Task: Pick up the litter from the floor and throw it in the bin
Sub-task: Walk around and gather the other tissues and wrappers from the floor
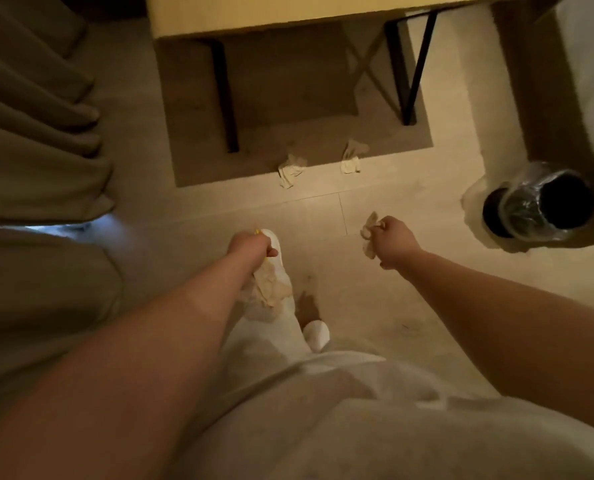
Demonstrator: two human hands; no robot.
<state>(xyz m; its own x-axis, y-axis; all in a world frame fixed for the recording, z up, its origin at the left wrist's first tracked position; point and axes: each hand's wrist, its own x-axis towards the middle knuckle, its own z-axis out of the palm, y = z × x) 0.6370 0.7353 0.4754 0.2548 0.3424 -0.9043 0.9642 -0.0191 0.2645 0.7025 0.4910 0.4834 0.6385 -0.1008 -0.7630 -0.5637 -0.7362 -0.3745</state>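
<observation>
Both fists are closed on litter — the right hand (394, 242) around a crumpled tissue (370, 237), the left hand (250, 244) around a pale wad (267, 285) hanging below it. Two more tissues (291, 170) (352, 157) lie by the table (288, 15) legs, well apart from the lined bin (544, 206) to the right. With full hands, the next move is probably the bin — then back.

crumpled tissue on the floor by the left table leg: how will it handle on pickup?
The crumpled tissue looks thin and irregularly creased, so probably very light and floppy, deforming under any pinch. Its flat, ragged shape suggests it won't roll. The similar piece drooping from the right hand hints it will hang limp once lifted.
</observation>
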